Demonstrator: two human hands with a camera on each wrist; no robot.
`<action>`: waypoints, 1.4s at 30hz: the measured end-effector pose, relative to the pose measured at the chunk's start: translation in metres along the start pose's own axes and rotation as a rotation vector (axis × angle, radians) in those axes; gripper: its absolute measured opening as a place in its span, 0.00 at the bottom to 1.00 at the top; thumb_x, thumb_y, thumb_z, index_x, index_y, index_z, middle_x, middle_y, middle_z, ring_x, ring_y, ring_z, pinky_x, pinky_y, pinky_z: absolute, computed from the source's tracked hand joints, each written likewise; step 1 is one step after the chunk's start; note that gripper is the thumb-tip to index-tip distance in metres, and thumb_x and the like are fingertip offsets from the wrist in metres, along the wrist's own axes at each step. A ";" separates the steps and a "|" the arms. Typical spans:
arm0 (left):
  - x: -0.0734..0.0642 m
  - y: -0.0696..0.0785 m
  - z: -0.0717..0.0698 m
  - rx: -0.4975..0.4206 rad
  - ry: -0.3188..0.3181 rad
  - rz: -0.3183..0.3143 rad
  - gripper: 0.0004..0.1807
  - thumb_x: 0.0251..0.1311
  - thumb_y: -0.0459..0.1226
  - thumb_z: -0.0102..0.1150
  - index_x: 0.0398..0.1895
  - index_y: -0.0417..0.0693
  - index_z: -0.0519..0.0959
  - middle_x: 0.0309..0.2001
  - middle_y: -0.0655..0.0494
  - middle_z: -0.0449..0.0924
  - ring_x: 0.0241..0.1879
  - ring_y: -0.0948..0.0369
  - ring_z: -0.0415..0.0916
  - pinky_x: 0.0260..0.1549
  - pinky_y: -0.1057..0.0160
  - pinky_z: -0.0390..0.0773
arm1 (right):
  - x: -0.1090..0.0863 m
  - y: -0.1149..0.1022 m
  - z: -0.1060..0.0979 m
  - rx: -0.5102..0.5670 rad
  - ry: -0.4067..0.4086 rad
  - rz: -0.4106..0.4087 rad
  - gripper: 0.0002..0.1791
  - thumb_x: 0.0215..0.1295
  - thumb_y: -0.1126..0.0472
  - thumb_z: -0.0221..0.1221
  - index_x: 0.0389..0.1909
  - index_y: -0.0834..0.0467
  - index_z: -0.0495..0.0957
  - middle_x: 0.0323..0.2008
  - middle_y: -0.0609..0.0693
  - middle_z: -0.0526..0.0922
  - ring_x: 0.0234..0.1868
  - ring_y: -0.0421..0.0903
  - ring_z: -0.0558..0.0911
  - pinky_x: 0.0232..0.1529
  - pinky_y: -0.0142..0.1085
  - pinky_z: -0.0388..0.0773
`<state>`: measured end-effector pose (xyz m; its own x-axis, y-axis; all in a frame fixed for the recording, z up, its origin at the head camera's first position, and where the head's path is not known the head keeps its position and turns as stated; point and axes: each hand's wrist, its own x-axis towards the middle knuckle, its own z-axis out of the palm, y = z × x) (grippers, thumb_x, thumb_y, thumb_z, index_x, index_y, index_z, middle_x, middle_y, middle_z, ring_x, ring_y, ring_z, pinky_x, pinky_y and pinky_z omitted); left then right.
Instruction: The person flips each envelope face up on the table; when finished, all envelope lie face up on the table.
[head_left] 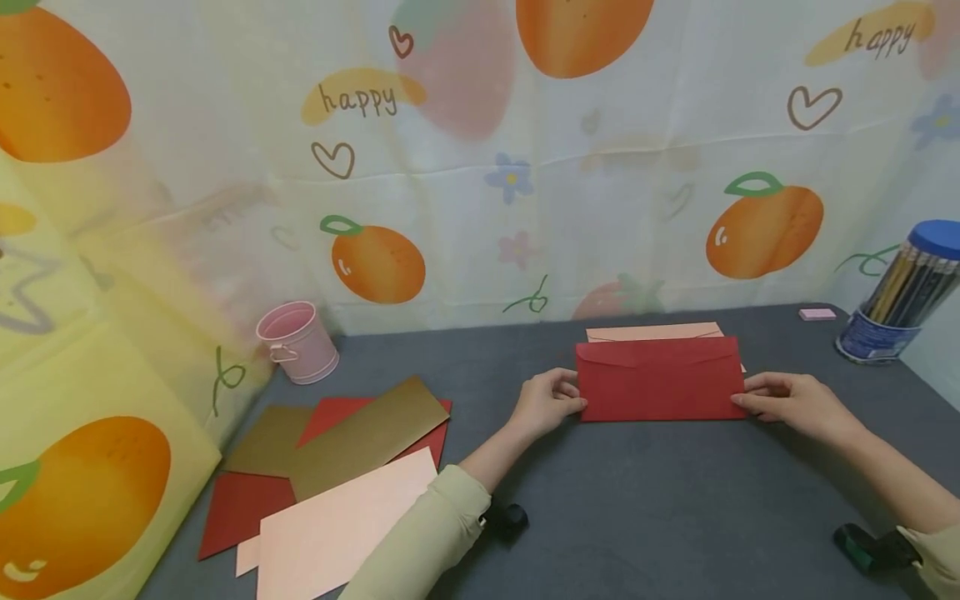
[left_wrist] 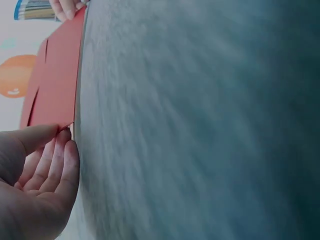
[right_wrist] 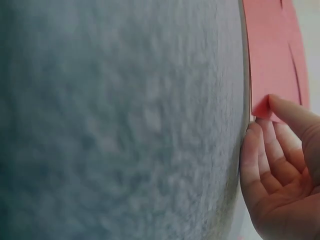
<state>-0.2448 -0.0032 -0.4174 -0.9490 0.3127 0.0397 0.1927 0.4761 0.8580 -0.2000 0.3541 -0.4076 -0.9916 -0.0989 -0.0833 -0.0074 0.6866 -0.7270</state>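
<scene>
At the near edge, sleeves: a pale green left sleeve (head_left: 420,533) and a matching right sleeve (head_left: 936,554) reach in over the grey table (head_left: 637,517), a dark left wrist device (head_left: 513,521) and a right wrist device (head_left: 873,548) beside the cuffs.
Paper pile: on the table's left side, flat pieces overlap; a pale pink piece (head_left: 345,529) lies nearest, a long gold piece (head_left: 367,437) beyond it, and a red piece (head_left: 247,510) shows at the left.
Left hand: the left hand (head_left: 545,402) pinches the red envelope (head_left: 660,383) by its lower left corner, thumb in front.
Right hand: the right hand (head_left: 787,404) pinches the lower right corner, its thumb pressed on the front.
Red envelope: between the two hands, right of the table's middle, long sides crosswise, flap side showing; whether its lower edge touches the table I cannot tell.
Pale envelope: just behind the red one, the pale envelope (head_left: 652,333) shows mostly its upper strip.
Far left: a pink bucket (head_left: 303,350) stands upright.
Far right: a blue-lidded pencil jar (head_left: 903,292) stands near a small pink block (head_left: 817,314).
Backdrop: a printed cloth (head_left: 465,250) hangs behind, with oranges, hearts and "happy".
</scene>
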 end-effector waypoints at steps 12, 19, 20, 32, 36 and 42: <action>0.004 0.010 0.020 0.025 -0.044 -0.004 0.31 0.57 0.32 0.67 0.65 0.41 0.72 0.45 0.53 0.81 0.42 0.64 0.79 0.39 0.70 0.77 | 0.006 0.008 -0.005 -0.011 0.056 0.059 0.38 0.67 0.46 0.60 0.61 0.76 0.68 0.49 0.69 0.80 0.33 0.33 0.80 0.34 0.29 0.80; 0.002 0.015 0.023 0.125 -0.105 0.039 0.32 0.61 0.36 0.65 0.68 0.41 0.69 0.54 0.50 0.77 0.45 0.62 0.77 0.42 0.70 0.76 | 0.007 0.008 -0.006 -0.079 0.080 0.083 0.39 0.69 0.44 0.57 0.61 0.76 0.67 0.49 0.72 0.78 0.35 0.46 0.83 0.32 0.32 0.77; 0.002 0.016 0.023 0.140 -0.117 0.045 0.32 0.61 0.37 0.64 0.68 0.41 0.69 0.55 0.49 0.76 0.46 0.62 0.77 0.42 0.70 0.76 | 0.006 0.008 -0.006 -0.087 0.083 0.084 0.39 0.69 0.44 0.56 0.61 0.76 0.67 0.49 0.72 0.78 0.36 0.47 0.83 0.32 0.33 0.77; -0.003 0.026 0.034 0.363 -0.253 0.066 0.37 0.63 0.46 0.60 0.73 0.44 0.62 0.72 0.50 0.59 0.68 0.54 0.56 0.62 0.62 0.64 | 0.005 0.003 -0.006 -0.117 0.094 0.068 0.34 0.74 0.50 0.51 0.63 0.76 0.62 0.54 0.77 0.71 0.51 0.70 0.72 0.45 0.60 0.70; -0.007 0.030 0.036 0.443 -0.262 0.072 0.38 0.63 0.47 0.60 0.74 0.45 0.61 0.73 0.50 0.57 0.66 0.54 0.55 0.61 0.61 0.63 | 0.005 0.004 -0.006 -0.120 0.094 0.071 0.33 0.75 0.50 0.49 0.64 0.76 0.61 0.56 0.78 0.68 0.54 0.73 0.68 0.48 0.64 0.66; -0.010 0.030 0.041 0.521 -0.255 0.053 0.40 0.61 0.50 0.60 0.75 0.51 0.59 0.74 0.54 0.55 0.67 0.56 0.52 0.63 0.59 0.60 | 0.005 0.004 -0.005 -0.122 0.072 0.070 0.34 0.76 0.49 0.47 0.65 0.76 0.59 0.56 0.79 0.67 0.55 0.74 0.67 0.48 0.65 0.66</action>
<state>-0.2189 0.0415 -0.4125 -0.8570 0.5046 -0.1043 0.3971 0.7757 0.4905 -0.2055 0.3603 -0.4073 -0.9969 0.0009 -0.0790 0.0508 0.7729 -0.6325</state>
